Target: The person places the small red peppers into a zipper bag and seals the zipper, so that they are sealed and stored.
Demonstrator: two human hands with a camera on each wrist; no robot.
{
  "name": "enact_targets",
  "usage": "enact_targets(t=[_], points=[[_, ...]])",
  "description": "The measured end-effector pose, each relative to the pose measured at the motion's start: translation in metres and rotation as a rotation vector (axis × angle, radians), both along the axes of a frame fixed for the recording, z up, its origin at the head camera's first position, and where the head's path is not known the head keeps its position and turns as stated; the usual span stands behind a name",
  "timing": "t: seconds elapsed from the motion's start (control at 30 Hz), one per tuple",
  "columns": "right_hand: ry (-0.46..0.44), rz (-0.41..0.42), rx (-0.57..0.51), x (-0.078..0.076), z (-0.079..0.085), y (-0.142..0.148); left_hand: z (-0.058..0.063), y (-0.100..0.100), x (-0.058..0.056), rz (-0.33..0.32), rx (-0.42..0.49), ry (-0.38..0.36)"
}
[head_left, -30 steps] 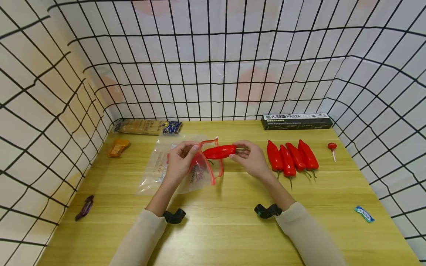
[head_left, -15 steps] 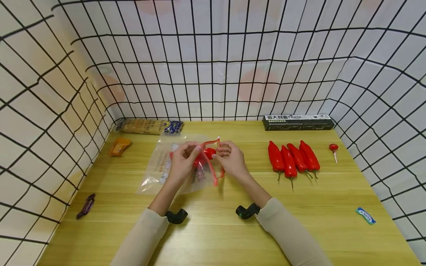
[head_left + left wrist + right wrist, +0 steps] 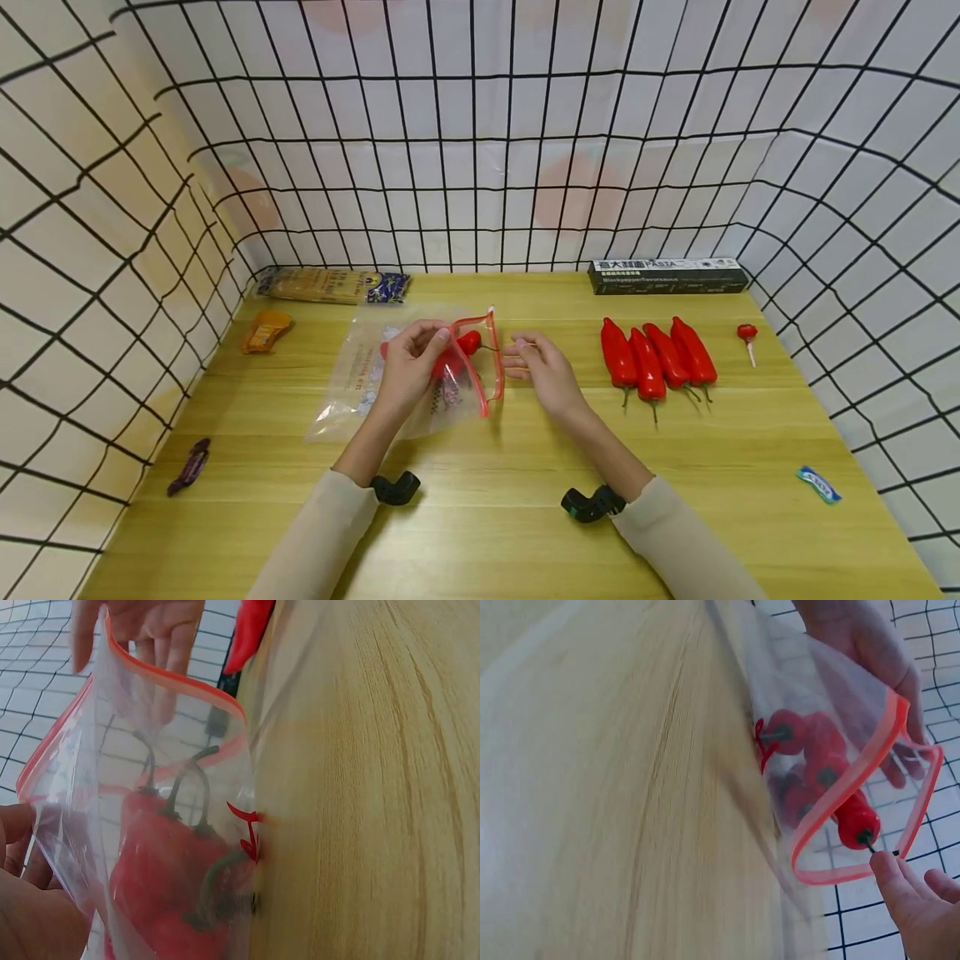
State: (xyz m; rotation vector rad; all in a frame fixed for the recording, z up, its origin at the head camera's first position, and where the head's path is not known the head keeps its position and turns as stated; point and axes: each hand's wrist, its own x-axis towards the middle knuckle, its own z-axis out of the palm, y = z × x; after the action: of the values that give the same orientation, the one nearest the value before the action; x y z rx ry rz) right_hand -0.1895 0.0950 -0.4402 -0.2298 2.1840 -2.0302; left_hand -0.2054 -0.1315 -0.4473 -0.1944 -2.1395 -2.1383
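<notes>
My left hand (image 3: 405, 367) pinches the upper edge of a clear zip bag (image 3: 337, 408) with a red-edged mouth, which gapes toward the right. Inside, several red chili peppers (image 3: 169, 847) with green stems show through the plastic. One more red pepper (image 3: 470, 342) lies in the mouth, its stem pointing out to the right. My right hand (image 3: 547, 375) is just right of the mouth, fingers extended and holding nothing. In the right wrist view, a fingertip of that hand (image 3: 922, 900) is right at the pepper's stem end.
To the right lie several loose red peppers (image 3: 649, 367) and a red lollipop (image 3: 747, 332). Behind stand a black pasta box (image 3: 667, 279) and a noodle pack (image 3: 322, 286). Small wrapped sweets include an orange one (image 3: 266, 332), a purple one (image 3: 189, 467) and a blue-white one (image 3: 819, 484). Black wire mesh (image 3: 487, 142) encloses the table.
My right hand moved left, slid a red pepper into the bag's mouth, let go of it and drew back a little to the right. My left hand kept its hold on the bag.
</notes>
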Motion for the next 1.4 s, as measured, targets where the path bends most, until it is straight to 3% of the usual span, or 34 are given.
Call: enact_targets(t=[0.2,0.43,0.63,0.77,0.93,1.03,1.27,1.4], points=[[0.042,0.100,-0.079,0.006,0.003,-0.008,-0.001,-0.001,-0.001,0.012,0.008,0.013],[0.025,0.209,-0.204,0.002,0.002,-0.027,0.000,0.002,0.000,0.003,0.008,0.034],[0.020,0.219,-0.241,-0.003,-0.001,-0.034,0.003,0.004,0.002,-0.011,0.014,0.025],[0.064,0.196,-0.194,-0.003,-0.001,-0.025,0.001,0.003,0.001,-0.006,0.022,0.014],[0.148,0.102,-0.031,-0.001,0.003,0.008,0.003,0.000,0.002,-0.015,0.008,0.001],[0.178,0.021,0.130,0.001,0.005,0.037,0.002,-0.001,0.001,-0.024,-0.018,0.007],[0.169,-0.140,0.437,-0.002,0.003,0.099,0.000,-0.001,0.000,-0.028,-0.051,0.021],[0.156,-0.163,0.622,-0.006,-0.001,0.120,-0.002,0.000,0.000,-0.032,-0.055,0.025]])
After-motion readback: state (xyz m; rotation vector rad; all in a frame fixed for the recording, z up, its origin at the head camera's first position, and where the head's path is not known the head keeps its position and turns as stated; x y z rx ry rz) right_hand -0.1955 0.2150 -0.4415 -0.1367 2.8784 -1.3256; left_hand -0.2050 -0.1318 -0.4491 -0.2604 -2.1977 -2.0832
